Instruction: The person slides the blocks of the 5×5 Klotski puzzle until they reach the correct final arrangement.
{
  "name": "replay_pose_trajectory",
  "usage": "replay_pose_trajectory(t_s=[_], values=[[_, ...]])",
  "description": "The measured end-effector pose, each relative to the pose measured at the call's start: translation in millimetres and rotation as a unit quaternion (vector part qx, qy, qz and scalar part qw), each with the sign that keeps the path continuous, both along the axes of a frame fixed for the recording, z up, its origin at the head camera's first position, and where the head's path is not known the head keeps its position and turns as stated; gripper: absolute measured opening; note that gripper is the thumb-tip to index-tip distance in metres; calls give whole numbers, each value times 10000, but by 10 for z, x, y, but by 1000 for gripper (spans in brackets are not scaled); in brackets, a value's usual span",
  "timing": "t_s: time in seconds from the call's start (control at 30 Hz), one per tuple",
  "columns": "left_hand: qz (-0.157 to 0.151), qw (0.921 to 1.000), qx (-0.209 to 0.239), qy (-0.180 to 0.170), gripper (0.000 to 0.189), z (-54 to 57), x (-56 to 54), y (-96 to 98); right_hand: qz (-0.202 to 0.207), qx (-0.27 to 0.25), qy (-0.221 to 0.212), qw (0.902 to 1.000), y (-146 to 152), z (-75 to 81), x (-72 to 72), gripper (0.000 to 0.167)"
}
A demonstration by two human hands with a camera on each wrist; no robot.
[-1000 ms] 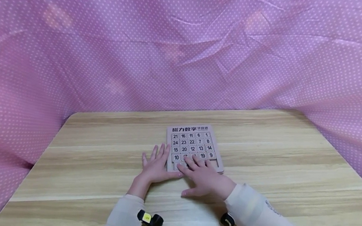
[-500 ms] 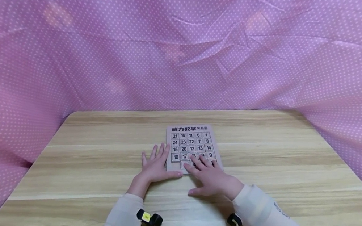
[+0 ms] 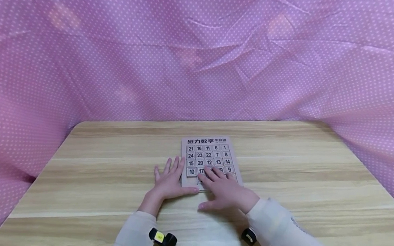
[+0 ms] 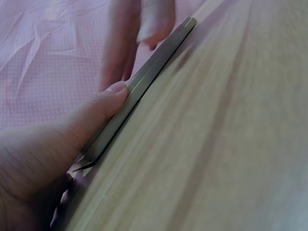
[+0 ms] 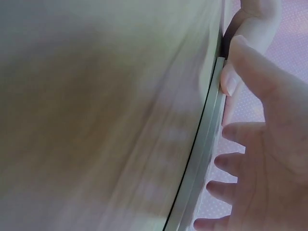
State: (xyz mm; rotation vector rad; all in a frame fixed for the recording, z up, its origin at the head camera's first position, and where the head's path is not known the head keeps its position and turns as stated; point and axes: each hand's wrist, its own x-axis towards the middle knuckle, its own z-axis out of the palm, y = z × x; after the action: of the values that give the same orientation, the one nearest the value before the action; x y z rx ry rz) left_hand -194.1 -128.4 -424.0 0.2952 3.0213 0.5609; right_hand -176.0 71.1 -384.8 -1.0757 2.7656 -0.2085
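Observation:
A number sliding puzzle [image 3: 235, 161] with square numbered tiles lies flat on the wooden table. My left hand [image 3: 167, 184] braces its lower left corner, straight fingers along the left side and thumb against the near edge. The left wrist view shows that thumb [image 4: 108, 103] pressed to the puzzle's edge [image 4: 144, 82]. Spread over the lower rows is my right hand [image 3: 226, 191], its fingertips on the tiles and its thumb out over the table. In the right wrist view its fingers [image 5: 228, 163] reach onto the puzzle's face. Most bottom-row tiles are hidden; an open slot [image 3: 189, 181] shows at lower left.
The wood-grain table [image 3: 104, 193] extends around the puzzle on all sides. A pink dotted cloth [image 3: 189, 59] hangs behind the table and along both sides. Black wrist cameras [image 3: 163, 239] are strapped at both light sleeves [image 3: 136, 232].
The bottom-row tiles have slid right, so the open slot went from the row's right end to its left. My right hand moved right, then slightly back up-left. The left hand stayed still.

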Motion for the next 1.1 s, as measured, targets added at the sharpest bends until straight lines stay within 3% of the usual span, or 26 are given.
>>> replay_pose_trajectory(t_s=[0.53, 1.1], values=[[9, 9998, -188, 5, 118, 18, 48, 42, 180, 304, 106, 9993, -288, 15, -173, 89], [3, 10000, -78, -24, 116, 14, 39, 33, 253, 433, 20, 9987, -250, 29, -20, 91]])
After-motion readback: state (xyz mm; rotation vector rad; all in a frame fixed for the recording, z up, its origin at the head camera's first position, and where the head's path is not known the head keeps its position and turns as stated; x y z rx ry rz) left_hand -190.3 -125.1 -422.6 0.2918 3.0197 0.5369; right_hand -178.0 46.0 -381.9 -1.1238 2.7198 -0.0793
